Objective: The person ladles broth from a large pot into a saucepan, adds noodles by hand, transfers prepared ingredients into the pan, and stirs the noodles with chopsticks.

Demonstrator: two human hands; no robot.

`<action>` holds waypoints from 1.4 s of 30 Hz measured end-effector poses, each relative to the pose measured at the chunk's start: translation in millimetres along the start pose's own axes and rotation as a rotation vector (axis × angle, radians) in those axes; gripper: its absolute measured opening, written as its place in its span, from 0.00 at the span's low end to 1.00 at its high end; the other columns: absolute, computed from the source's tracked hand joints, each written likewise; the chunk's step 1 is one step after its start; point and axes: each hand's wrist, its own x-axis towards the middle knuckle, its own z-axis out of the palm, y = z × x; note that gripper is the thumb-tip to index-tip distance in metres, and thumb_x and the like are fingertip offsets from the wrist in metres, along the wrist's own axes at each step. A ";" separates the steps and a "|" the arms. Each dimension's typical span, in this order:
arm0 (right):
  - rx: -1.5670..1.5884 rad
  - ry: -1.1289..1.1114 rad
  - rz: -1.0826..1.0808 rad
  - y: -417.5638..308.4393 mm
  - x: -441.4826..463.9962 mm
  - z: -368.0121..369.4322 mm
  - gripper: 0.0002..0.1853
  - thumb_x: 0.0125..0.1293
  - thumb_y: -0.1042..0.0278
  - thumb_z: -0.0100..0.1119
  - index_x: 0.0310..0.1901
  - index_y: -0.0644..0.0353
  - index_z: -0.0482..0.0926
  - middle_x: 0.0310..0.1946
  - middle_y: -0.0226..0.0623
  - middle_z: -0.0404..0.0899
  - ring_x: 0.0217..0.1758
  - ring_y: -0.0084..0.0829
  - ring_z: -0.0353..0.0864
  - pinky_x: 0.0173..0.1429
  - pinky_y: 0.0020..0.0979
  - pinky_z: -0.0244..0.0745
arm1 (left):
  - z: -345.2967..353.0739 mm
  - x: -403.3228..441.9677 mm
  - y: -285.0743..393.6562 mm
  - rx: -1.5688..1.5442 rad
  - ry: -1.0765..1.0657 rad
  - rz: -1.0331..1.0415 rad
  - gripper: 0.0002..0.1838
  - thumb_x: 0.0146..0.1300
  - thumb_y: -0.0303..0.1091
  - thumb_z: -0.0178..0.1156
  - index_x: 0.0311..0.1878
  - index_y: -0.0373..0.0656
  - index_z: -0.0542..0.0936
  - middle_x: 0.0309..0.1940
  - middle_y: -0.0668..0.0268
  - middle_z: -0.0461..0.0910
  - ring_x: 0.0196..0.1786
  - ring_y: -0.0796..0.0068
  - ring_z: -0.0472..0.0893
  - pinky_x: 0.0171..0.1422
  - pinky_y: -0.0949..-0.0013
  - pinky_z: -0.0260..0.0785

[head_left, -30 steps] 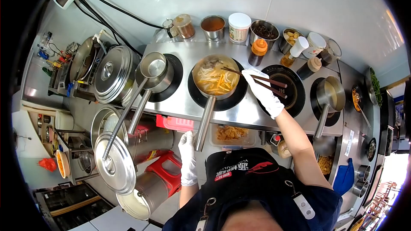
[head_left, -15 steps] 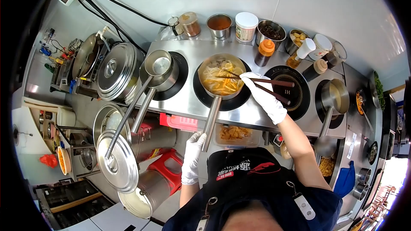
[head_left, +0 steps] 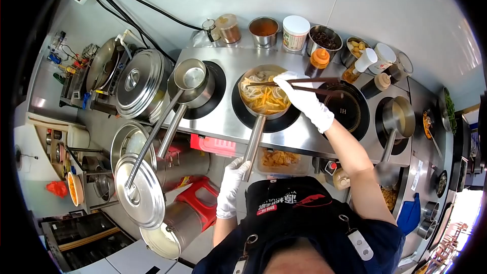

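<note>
A long-handled saucepan (head_left: 256, 134) stands on the middle burner, holding noodles (head_left: 265, 96) and yellow-orange strips in broth. My left hand (head_left: 233, 176), in a white glove, is closed on the end of the pan's handle. Over the pan's right rim, my gloved right hand (head_left: 302, 96) grips a pair of dark brown chopsticks (head_left: 324, 86). Their tips reach left into the noodles, while the thick ends point right over an induction ring (head_left: 346, 111). My right fingers are partly hidden by the back of the glove.
Another saucepan (head_left: 201, 96) with a ladle (head_left: 190, 73) resting in it sits left, and a further saucepan (head_left: 399, 114) sits right. Sauce bottles (head_left: 320, 60), a white tub (head_left: 295, 33) and metal pots line the back. Large lidded pots (head_left: 137, 82) stand at left.
My right hand has shifted left and up over the pan, and the chopsticks have swung flatter, with their tips farther left. My left hand stays on the handle. The view has moved slightly.
</note>
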 end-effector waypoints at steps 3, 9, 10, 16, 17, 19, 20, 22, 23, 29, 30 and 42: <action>0.067 -0.075 -0.062 -15.7 27.1 -0.8 0.06 0.61 0.72 0.62 0.37 0.66 0.80 0.31 0.35 0.82 0.32 0.23 0.79 0.37 0.23 0.74 | -0.6 0.9 0.9 0.024 -0.006 -0.002 0.16 0.63 0.36 0.61 0.49 0.35 0.77 0.34 0.65 0.82 0.30 0.80 0.79 0.36 0.79 0.70; 0.040 0.128 0.044 15.7 56.1 -11.0 0.07 0.62 0.69 0.61 0.32 0.65 0.80 0.24 0.32 0.80 0.30 0.23 0.78 0.36 0.26 0.71 | -1.1 3.0 -2.2 0.021 0.006 -0.005 0.15 0.63 0.35 0.61 0.49 0.36 0.77 0.34 0.66 0.82 0.30 0.80 0.79 0.35 0.79 0.70; 0.106 0.167 0.134 30.8 58.7 -15.7 0.07 0.62 0.70 0.61 0.31 0.65 0.80 0.24 0.30 0.79 0.28 0.20 0.75 0.35 0.25 0.70 | -1.0 2.9 -2.2 0.014 0.009 -0.008 0.15 0.63 0.35 0.61 0.49 0.36 0.77 0.34 0.66 0.82 0.30 0.80 0.79 0.35 0.79 0.70; 0.210 0.343 0.229 51.7 39.9 -39.7 0.07 0.63 0.71 0.61 0.31 0.66 0.79 0.22 0.25 0.75 0.24 0.17 0.71 0.29 0.22 0.67 | 0.5 0.7 1.9 0.007 0.009 -0.008 0.15 0.63 0.36 0.61 0.49 0.36 0.78 0.34 0.66 0.82 0.30 0.80 0.79 0.35 0.79 0.70; 0.209 0.335 0.257 49.7 35.3 -41.3 0.07 0.63 0.71 0.61 0.31 0.65 0.78 0.22 0.25 0.75 0.25 0.17 0.71 0.30 0.22 0.67 | 0.7 0.7 2.4 0.012 0.004 -0.007 0.15 0.63 0.36 0.61 0.49 0.36 0.78 0.34 0.66 0.82 0.30 0.80 0.79 0.35 0.79 0.70; 0.159 0.293 0.200 36.3 27.3 -40.2 0.06 0.62 0.71 0.60 0.32 0.65 0.79 0.24 0.25 0.76 0.28 0.17 0.72 0.36 0.22 0.68 | -0.3 2.9 -1.3 0.002 0.005 -0.007 0.15 0.63 0.35 0.61 0.49 0.36 0.78 0.34 0.66 0.82 0.30 0.79 0.79 0.36 0.78 0.70; 0.138 0.274 0.179 20.1 23.7 -40.2 0.06 0.63 0.71 0.60 0.32 0.65 0.78 0.23 0.26 0.76 0.28 0.17 0.72 0.36 0.22 0.68 | -0.4 3.8 -2.4 -0.004 0.007 -0.007 0.15 0.63 0.35 0.61 0.49 0.36 0.78 0.34 0.66 0.82 0.30 0.79 0.79 0.36 0.78 0.70; 0.031 0.215 0.136 6.3 23.0 -38.2 0.06 0.63 0.72 0.59 0.33 0.66 0.78 0.23 0.30 0.77 0.28 0.19 0.73 0.36 0.23 0.69 | 0.4 1.4 1.3 0.018 0.000 -0.005 0.15 0.64 0.35 0.60 0.49 0.36 0.78 0.34 0.66 0.82 0.31 0.79 0.79 0.36 0.78 0.70; 0.023 0.189 0.077 14.1 22.6 -35.0 0.06 0.62 0.72 0.59 0.33 0.67 0.78 0.24 0.32 0.78 0.29 0.22 0.76 0.37 0.25 0.70 | 0.3 0.1 2.9 0.031 -0.004 -0.004 0.15 0.64 0.35 0.60 0.49 0.36 0.78 0.34 0.66 0.82 0.31 0.79 0.79 0.36 0.78 0.70; 0.052 0.243 0.008 23.1 18.0 -29.5 0.04 0.62 0.74 0.60 0.33 0.66 0.78 0.26 0.34 0.79 0.30 0.25 0.77 0.38 0.27 0.72 | -1.7 3.7 -4.4 -0.003 -0.001 0.002 0.15 0.64 0.35 0.60 0.48 0.36 0.78 0.34 0.65 0.83 0.30 0.79 0.79 0.37 0.78 0.70; 0.115 0.228 0.012 19.9 20.3 -32.3 0.04 0.61 0.75 0.60 0.33 0.65 0.78 0.25 0.33 0.78 0.29 0.24 0.77 0.37 0.26 0.71 | -1.9 3.2 -5.5 0.004 -0.002 0.006 0.14 0.64 0.35 0.60 0.48 0.36 0.78 0.34 0.65 0.83 0.30 0.79 0.79 0.37 0.78 0.70; -0.165 0.178 0.287 -22.5 -2.0 -63.3 0.06 0.63 0.72 0.58 0.33 0.68 0.80 0.24 0.31 0.80 0.27 0.20 0.75 0.35 0.23 0.70 | 0.2 3.9 -5.0 -0.016 0.004 0.032 0.15 0.63 0.34 0.62 0.50 0.36 0.79 0.30 0.70 0.80 0.27 0.83 0.76 0.30 0.80 0.66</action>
